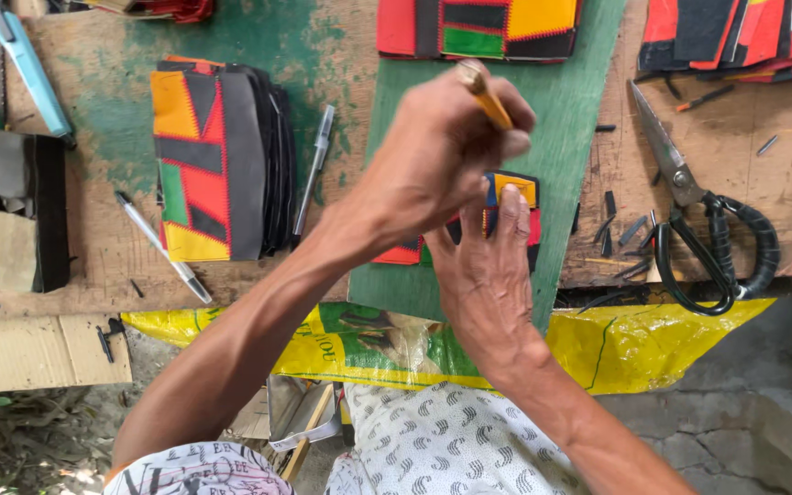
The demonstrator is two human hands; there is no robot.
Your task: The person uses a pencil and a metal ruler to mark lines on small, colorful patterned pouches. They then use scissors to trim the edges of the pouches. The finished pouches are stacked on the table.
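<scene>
From the head camera, the left hand [442,151] is raised over a green board [561,119] on the desk [781,183], its fingers closed round a yellow-handled tool [486,94]. The right hand [488,275] lies flat, fingers spread, pressing a small patchwork piece [517,188] onto the board. Black-handled scissors [708,229] lie to the right, a stack of patchwork pieces [217,160] and two pens [162,247] to the left.

One head-worn view, straight down and close over the workbench [66,275] edge.
</scene>
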